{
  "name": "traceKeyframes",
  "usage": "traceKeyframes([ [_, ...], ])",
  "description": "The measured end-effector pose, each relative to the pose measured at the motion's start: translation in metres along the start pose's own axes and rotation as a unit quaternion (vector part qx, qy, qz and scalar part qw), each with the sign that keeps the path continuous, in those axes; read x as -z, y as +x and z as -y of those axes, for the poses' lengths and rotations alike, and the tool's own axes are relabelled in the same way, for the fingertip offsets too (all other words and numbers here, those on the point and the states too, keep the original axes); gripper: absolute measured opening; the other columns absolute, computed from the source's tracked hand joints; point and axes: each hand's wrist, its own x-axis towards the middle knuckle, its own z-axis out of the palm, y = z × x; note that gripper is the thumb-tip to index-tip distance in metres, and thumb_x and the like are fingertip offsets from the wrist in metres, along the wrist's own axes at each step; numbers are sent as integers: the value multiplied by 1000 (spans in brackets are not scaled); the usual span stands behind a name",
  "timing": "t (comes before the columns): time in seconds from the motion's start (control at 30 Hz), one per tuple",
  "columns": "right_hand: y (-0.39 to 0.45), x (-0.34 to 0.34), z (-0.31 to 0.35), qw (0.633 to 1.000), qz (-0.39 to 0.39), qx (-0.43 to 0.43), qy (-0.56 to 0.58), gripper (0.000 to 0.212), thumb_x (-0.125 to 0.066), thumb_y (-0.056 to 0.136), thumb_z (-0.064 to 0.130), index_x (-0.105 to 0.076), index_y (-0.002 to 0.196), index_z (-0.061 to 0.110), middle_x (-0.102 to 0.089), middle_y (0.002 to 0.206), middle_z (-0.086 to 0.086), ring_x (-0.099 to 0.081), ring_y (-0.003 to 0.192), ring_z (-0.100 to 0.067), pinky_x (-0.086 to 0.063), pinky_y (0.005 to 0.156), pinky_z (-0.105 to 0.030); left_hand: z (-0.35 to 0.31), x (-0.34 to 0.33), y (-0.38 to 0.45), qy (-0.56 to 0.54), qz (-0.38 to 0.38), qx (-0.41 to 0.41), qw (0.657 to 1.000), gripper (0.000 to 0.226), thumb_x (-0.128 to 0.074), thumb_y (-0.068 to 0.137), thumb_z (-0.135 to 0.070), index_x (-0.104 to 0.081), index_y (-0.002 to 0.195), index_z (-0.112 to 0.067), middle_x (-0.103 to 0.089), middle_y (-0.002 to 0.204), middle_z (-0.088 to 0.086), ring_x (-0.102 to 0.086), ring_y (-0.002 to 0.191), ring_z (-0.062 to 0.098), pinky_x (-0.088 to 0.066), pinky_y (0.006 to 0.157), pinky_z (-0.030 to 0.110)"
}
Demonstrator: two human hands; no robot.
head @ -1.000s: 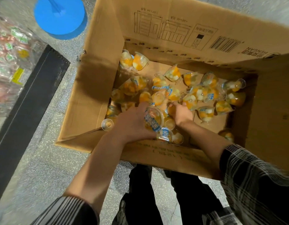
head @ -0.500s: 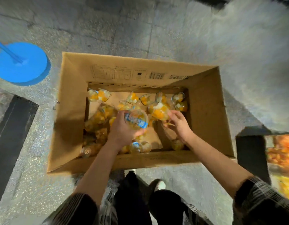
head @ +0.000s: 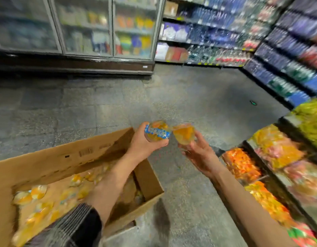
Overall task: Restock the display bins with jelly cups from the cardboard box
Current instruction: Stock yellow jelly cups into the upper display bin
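My left hand (head: 142, 146) grips a jelly cup with a blue-and-white lid (head: 156, 131), held up above the floor past the box's right end. Close beside it, my right hand (head: 198, 154) holds another clear cup of orange jelly (head: 183, 133). The two cups nearly touch. The open cardboard box (head: 47, 163) sits on the floor at lower left, with several jelly cups (head: 38, 191) lying loose on its bottom. Display bins (head: 278, 150) full of bright orange and yellow packs run along the right side.
Grey stone floor (head: 180, 97) stretches ahead. Glass-door coolers (head: 82, 29) stand at the back left. Stocked shelves (head: 225, 32) line the back and right. The view is blurred by motion.
Both hands have lifted out of the box, each with a jelly cup, and swung right toward the bins. The view has risen from the box to the aisle.
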Motion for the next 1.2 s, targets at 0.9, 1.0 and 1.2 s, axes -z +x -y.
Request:
traceKeyframes([
  [0.9,-514,444,108,752,-596,255,-119,56,-75,68,13,-51,118,14,-61,110,2,-62,90,5,-49,76,-15,-66,-730,-204,-120,500,30,857,49,-68,77,12,-42,111,-13,-57,111,13,-62,83,19,-58,60,28],
  [1.0,-544,485,106,736,-620,263,-70,64,-79,57,18,-56,117,18,-68,107,1,-65,96,-9,-54,82,-26,-58,-781,-216,-107,535,11,838,51,-72,71,12,-50,110,-13,-60,109,11,-62,85,18,-58,64,26],
  [1.2,-580,579,112,679,-680,272,52,78,-83,56,15,-49,124,2,-68,106,-14,-70,91,-24,-58,74,-35,-48,-902,-224,-101,578,31,809,66,-73,71,12,-47,128,-7,-59,118,12,-61,102,24,-50,93,46],
])
